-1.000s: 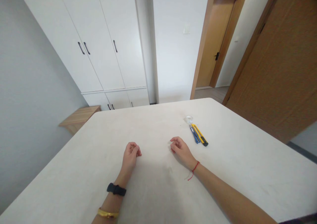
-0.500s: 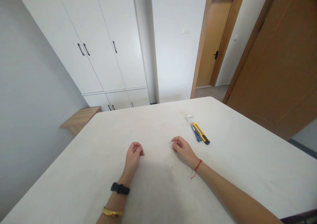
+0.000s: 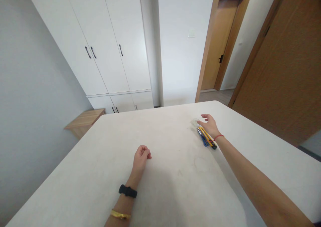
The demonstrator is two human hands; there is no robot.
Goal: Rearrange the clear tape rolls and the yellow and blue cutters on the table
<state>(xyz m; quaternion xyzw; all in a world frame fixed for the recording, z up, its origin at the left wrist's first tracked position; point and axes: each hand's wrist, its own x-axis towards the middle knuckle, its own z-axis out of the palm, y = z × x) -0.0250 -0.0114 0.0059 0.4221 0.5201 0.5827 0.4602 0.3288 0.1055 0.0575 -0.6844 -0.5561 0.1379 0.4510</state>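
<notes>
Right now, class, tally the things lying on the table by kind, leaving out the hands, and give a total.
Tape roll: 1
Knives (yellow knife, blue knife): 2
Total: 3

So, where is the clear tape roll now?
Head view: the clear tape roll lies on the white table, by the right hand, beyond the yellow utility knife.

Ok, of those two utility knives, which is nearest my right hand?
The yellow utility knife with the black tip, just below your right hand; the blue utility knife lies further left.
</notes>
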